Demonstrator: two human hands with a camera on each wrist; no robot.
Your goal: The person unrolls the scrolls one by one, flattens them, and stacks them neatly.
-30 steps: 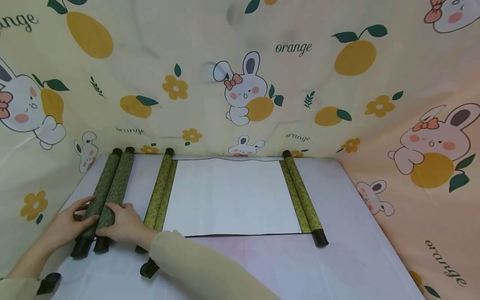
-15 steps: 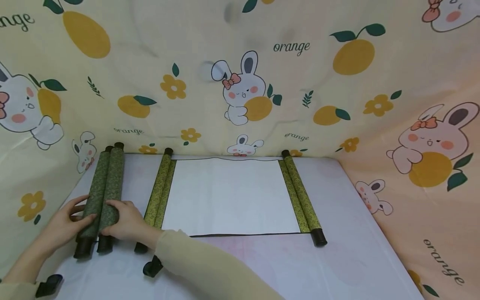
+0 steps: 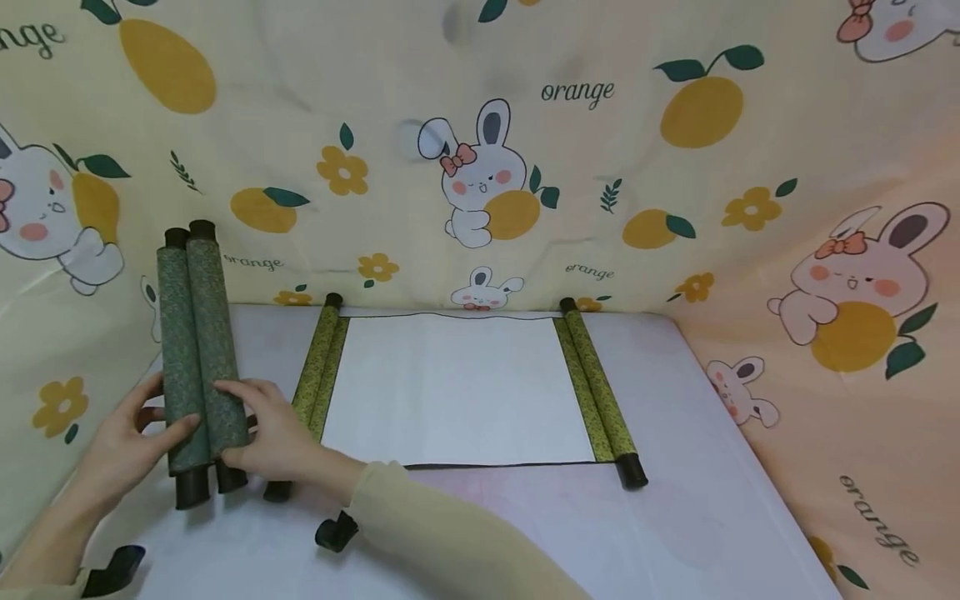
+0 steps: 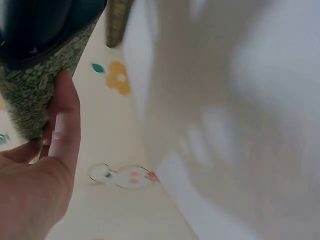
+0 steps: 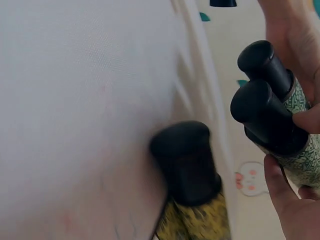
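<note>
A rolled-up hanging scroll (image 3: 217,333) in green patterned cloth with black knobs is in the head view at the left. Its two rolls lie side by side, tilted with the far end raised. My left hand (image 3: 120,450) grips the left roll near its lower end, thumb across the front. On the right roll, my right hand (image 3: 281,433) has its thumb and fingers curled round the lower part. The right wrist view shows the black knobs (image 5: 262,115) close up, with both hands about the rolls. Green patterned cloth (image 4: 30,100) is against my left fingers in the left wrist view.
A second scroll (image 3: 450,392) with yellow-green rolls lies partly unrolled on the white table (image 3: 675,517), its blank white face up. Its left roll (image 3: 318,358) is close beside my right hand. A printed cloth (image 3: 480,50) hangs behind the table.
The green scroll has come up off the table, its far end rising and swinging more upright. Both hands keep their hold and rise with it. The yellow-green scroll stays in place.
</note>
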